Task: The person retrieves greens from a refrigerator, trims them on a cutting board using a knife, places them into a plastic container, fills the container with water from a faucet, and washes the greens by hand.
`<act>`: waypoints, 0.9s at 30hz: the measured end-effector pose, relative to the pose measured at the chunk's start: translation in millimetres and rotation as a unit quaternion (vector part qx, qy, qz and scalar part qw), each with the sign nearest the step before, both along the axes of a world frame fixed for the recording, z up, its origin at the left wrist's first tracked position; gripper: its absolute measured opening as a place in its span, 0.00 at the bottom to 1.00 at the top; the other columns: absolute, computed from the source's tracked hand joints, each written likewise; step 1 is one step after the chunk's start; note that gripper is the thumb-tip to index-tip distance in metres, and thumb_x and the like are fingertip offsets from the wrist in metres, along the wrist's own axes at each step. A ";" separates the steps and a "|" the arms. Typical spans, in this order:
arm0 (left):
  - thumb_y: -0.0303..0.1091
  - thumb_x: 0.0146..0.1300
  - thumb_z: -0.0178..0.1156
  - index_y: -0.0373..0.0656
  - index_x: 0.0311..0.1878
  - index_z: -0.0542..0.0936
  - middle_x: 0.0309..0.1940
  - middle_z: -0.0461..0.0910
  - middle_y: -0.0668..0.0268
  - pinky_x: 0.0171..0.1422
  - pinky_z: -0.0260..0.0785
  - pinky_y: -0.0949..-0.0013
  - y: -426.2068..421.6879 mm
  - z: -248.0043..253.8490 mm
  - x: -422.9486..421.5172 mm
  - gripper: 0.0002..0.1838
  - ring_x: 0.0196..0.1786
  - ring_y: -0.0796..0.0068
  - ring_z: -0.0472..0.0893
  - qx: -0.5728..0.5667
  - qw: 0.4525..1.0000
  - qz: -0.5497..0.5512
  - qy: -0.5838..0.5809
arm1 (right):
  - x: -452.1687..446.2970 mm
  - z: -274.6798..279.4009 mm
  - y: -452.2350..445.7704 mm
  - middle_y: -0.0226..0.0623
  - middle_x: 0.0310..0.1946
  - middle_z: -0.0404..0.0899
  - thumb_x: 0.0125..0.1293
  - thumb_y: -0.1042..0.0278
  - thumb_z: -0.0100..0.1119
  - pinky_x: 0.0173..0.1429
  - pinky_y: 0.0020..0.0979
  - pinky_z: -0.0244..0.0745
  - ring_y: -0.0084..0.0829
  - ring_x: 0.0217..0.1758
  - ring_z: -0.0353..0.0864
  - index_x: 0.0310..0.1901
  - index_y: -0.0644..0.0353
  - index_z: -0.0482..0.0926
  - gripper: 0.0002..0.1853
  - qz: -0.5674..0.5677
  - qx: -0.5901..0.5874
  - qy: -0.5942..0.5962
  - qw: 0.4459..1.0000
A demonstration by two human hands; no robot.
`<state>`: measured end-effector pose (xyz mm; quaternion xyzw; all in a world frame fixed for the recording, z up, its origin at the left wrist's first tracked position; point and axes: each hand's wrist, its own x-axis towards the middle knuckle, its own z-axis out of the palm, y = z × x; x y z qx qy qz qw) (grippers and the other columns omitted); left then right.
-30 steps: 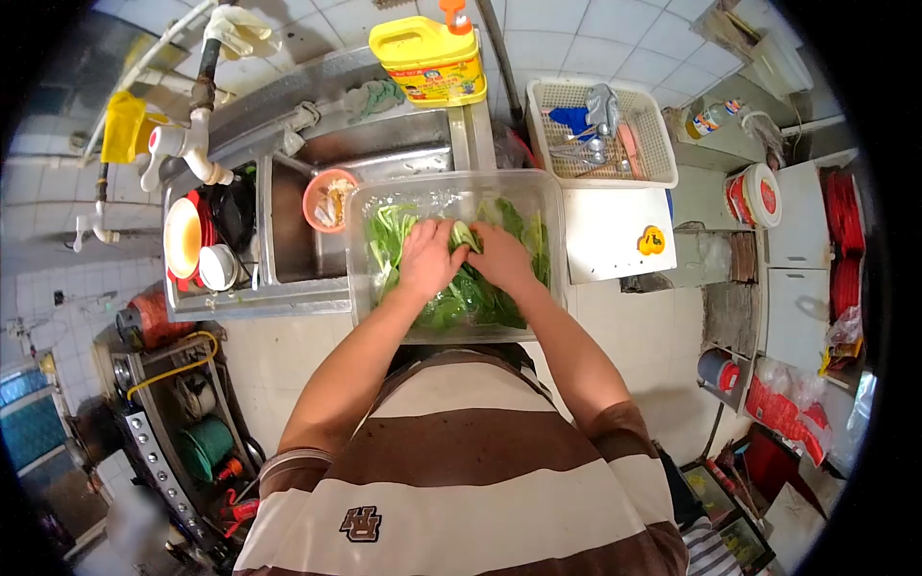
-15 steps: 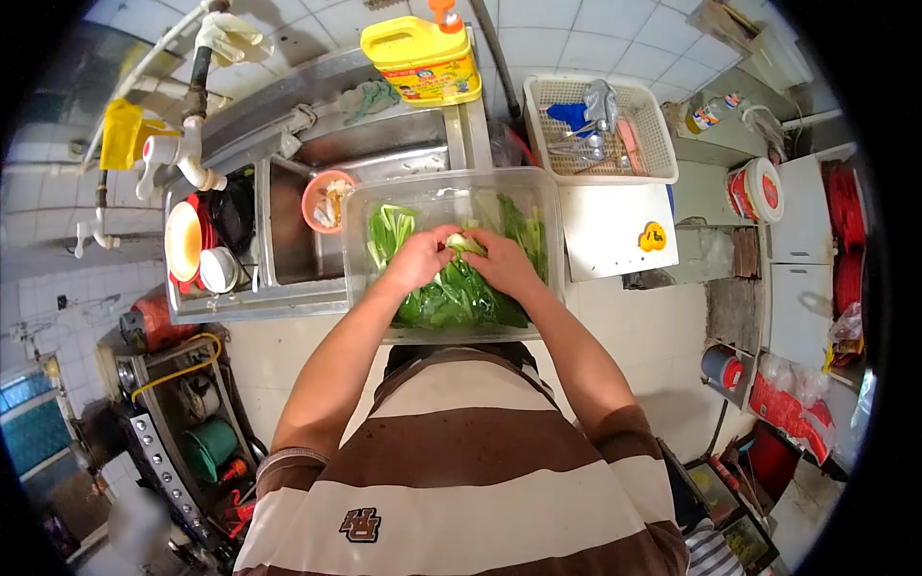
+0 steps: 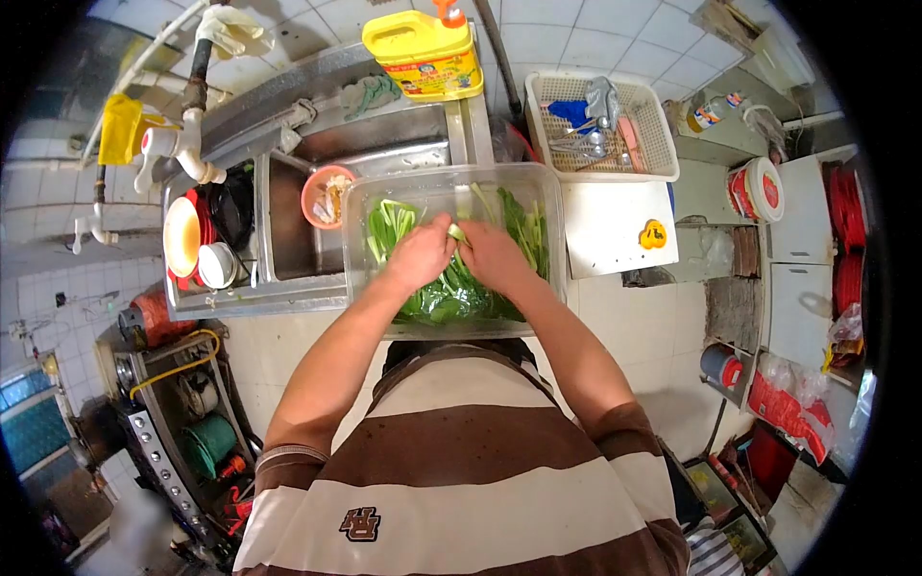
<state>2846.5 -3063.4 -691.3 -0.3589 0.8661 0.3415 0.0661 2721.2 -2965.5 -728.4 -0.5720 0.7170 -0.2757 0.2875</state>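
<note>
A clear plastic tub (image 3: 357,278) in front of me holds leafy greens (image 3: 456,296) with pale stalks, sitting in what looks like water. Over its middle, my left hand (image 3: 423,253) and my right hand (image 3: 493,257) meet with fingers closed around a pale green stalk (image 3: 456,232). Both hands grip this piece between them; its lower part is hidden by my fingers. Pale-stemmed greens (image 3: 389,224) stand against the tub's left side, and darker leaves (image 3: 525,228) lie along the right.
Behind and left is a steel sink (image 3: 288,211) with an orange bowl (image 3: 327,198) of scraps. A yellow jug (image 3: 424,58) stands at the back. To the right are a white basket (image 3: 663,154) of utensils and a white board (image 3: 610,230).
My hands have turned inward and drawn closer together around the stalk. The pale stem base between them is now mostly covered. The tub stays in place.
</note>
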 end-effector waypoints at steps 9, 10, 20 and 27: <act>0.27 0.56 0.55 0.40 0.46 0.74 0.40 0.77 0.51 0.50 0.71 0.53 -23.6 -20.3 31.2 0.13 0.47 0.48 0.78 -0.161 0.977 -0.137 -0.006 | -20.6 -3.0 4.1 0.55 0.53 0.74 0.70 0.60 0.46 0.61 0.44 0.67 0.52 0.57 0.72 0.57 0.64 0.69 0.20 0.085 0.049 -0.097 0.991; 0.27 0.56 0.56 0.40 0.48 0.74 0.40 0.77 0.52 0.50 0.71 0.54 -22.2 -20.8 34.3 0.15 0.47 0.48 0.77 -0.204 0.970 -0.123 0.044 | -21.2 1.0 3.3 0.55 0.53 0.74 0.70 0.59 0.46 0.61 0.43 0.67 0.53 0.57 0.72 0.57 0.64 0.69 0.20 0.087 0.066 -0.114 0.988; 0.27 0.59 0.64 0.39 0.48 0.78 0.31 0.79 0.71 0.41 0.70 0.78 3.3 -33.6 18.7 0.13 0.35 0.84 0.76 0.278 0.908 0.161 0.268 | -18.4 3.4 3.4 0.57 0.56 0.71 0.66 0.61 0.51 0.62 0.42 0.65 0.53 0.58 0.71 0.55 0.64 0.70 0.20 0.091 0.087 -0.179 0.976; 0.26 0.55 0.64 0.40 0.46 0.79 0.30 0.80 0.67 0.41 0.71 0.73 9.5 -19.6 19.6 0.13 0.34 0.78 0.78 0.163 0.956 0.160 0.182 | -0.7 -7.3 7.9 0.52 0.56 0.70 0.61 0.66 0.56 0.59 0.48 0.64 0.51 0.59 0.70 0.50 0.63 0.72 0.17 0.015 -0.042 -0.037 0.998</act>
